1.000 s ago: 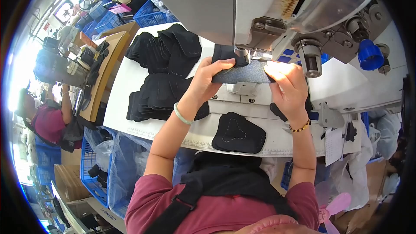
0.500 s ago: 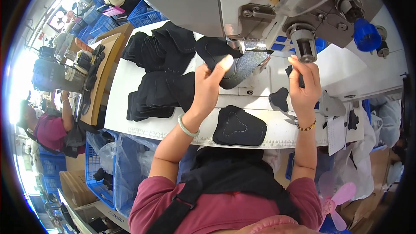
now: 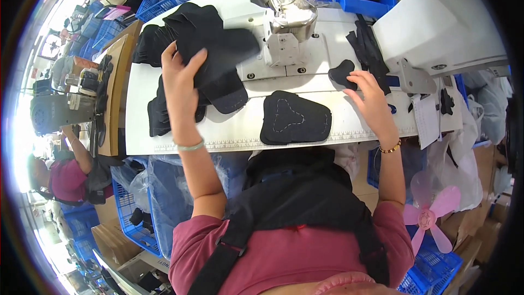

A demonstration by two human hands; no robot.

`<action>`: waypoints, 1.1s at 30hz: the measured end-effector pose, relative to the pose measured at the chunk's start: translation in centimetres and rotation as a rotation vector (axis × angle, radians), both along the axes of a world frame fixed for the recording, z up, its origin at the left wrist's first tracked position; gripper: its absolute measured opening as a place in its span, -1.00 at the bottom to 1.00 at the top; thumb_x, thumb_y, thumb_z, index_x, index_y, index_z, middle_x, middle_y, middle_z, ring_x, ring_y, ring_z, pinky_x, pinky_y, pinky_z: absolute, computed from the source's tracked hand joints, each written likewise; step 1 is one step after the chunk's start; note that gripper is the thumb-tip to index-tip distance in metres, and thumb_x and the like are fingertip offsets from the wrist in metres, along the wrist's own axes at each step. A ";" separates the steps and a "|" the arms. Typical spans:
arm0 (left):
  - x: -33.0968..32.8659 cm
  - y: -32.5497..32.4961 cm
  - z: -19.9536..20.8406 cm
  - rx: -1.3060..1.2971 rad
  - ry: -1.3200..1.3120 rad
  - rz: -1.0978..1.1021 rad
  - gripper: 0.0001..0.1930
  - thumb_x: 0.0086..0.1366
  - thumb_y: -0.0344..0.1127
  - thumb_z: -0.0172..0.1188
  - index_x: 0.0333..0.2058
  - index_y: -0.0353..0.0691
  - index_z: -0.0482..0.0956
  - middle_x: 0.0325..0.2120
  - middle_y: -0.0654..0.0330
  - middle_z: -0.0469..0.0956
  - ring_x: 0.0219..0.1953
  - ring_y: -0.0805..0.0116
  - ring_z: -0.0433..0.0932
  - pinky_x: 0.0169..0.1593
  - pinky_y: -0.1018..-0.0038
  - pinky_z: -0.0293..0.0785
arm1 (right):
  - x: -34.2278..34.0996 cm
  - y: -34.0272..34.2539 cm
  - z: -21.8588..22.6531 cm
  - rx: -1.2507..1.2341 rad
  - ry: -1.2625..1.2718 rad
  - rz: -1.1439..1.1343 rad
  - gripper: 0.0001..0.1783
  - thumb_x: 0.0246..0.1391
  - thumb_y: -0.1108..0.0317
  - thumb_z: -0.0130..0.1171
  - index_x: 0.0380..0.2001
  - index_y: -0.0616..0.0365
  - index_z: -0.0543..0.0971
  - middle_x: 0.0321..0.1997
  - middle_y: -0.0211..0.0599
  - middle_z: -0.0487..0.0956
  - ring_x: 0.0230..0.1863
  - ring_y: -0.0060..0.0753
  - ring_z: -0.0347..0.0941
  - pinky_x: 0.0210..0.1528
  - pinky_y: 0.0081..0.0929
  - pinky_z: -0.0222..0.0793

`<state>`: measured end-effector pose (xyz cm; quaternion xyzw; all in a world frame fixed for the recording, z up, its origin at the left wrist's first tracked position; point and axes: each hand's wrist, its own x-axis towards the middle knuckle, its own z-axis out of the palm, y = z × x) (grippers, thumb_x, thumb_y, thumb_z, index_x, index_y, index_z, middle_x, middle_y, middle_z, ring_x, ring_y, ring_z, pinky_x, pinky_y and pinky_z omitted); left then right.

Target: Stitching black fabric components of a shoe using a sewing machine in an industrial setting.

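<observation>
My left hand [image 3: 181,79] grips a black fabric piece [image 3: 232,49] between thumb and fingers, over the stacks at the left; motion blurs the piece's right end. Beneath and behind it lie stacked black cut pieces [image 3: 191,19]. My right hand [image 3: 370,95] has its thumb and fingertips closed at the edge of a small black lobed piece [image 3: 341,74], which rests on the white tabletop. Between my hands, near the front edge, lies a larger black piece [image 3: 295,120] with a light stitched three-lobed outline.
The sewing machine's post [image 3: 284,49] rises from the table's middle, its head above. Black strips [image 3: 371,49] lie at the right, below a blue bin [image 3: 365,0]. A ruler strip [image 3: 245,146] edges the table. A pink fan [image 3: 428,216] stands at the lower right.
My left hand has moved left from the needle area with a black piece. My right hand has come down from beside the machine head to the small lobed piece. The view has shifted.
</observation>
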<state>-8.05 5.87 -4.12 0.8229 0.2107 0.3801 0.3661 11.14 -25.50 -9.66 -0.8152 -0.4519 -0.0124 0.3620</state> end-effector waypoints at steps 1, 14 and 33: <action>-0.5 -0.5 0.3 -0.398 -0.054 0.025 -0.35 0.05 -0.53 0.23 0.16 -0.30 0.26 -0.07 -0.03 0.42 -0.03 0.14 0.48 -0.02 0.44 0.45 | 0.0 -0.1 -0.6 -0.007 0.009 -0.006 -0.74 0.03 0.41 0.19 -0.21 0.32 0.49 -0.09 -0.13 0.47 -0.02 -0.10 0.39 0.02 -0.35 0.31; -3.7 -4.4 -4.0 0.638 0.225 0.286 -0.73 0.05 -0.46 0.20 -0.20 -0.24 0.57 -0.06 0.03 0.42 0.08 0.08 0.34 0.16 0.20 0.20 | -3.9 1.6 -0.9 0.212 -0.440 0.170 -0.70 -0.13 0.55 0.24 -0.24 0.28 0.52 -0.12 -0.20 0.53 -0.19 -0.19 0.49 -0.18 -0.37 0.44; 0.9 -13.5 -6.2 -0.765 0.048 -0.386 -0.49 0.19 -0.43 0.25 0.06 -0.41 0.24 -0.20 0.10 0.54 -0.20 0.49 0.49 -0.13 0.56 0.45 | -7.4 3.4 -2.6 0.188 -0.186 0.367 -0.70 -0.10 0.56 0.26 -0.21 0.28 0.55 0.03 -0.17 0.48 0.06 -0.13 0.40 0.07 -0.32 0.36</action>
